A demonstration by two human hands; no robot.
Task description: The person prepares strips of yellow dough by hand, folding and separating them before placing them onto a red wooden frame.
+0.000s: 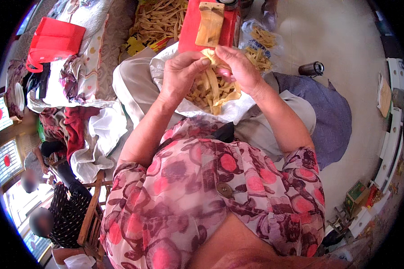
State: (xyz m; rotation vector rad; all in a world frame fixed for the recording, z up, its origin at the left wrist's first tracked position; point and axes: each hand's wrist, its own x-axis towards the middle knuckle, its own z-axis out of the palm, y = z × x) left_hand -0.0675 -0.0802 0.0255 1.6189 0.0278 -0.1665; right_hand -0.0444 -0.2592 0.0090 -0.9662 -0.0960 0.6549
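Pale yellow, a limp strip (208, 54) is pinched in both hands, over the lap. The left hand (180, 74) has its grip closed, thumb and bent fingers together on the strip; the right hand (243, 71) has its grip clamped on the same strip, just beside the left one, thumb uppermost.

Directly beneath, a pile of similar strips (201, 96) lies loosely tangled on a white sheet (186, 107) spread across the lap, over light trousers (134, 80). Just beyond the fingertips stands a red table (189, 31) bearing a worn wooden block (210, 24).

To the left of that table, a larger heap of strips (161, 20) is spread out; to its right, more strips show in a clear plastic bag (276, 40). A blue-grey cloth (327, 121) drapes beside the right leg, and near it a dark metal flask (310, 69) lies on the pale floor (341, 36).

Farther left, a red bag (56, 40) rests on a bed (94, 42). Beyond, at lower left, people sit near a wooden bench (90, 217).
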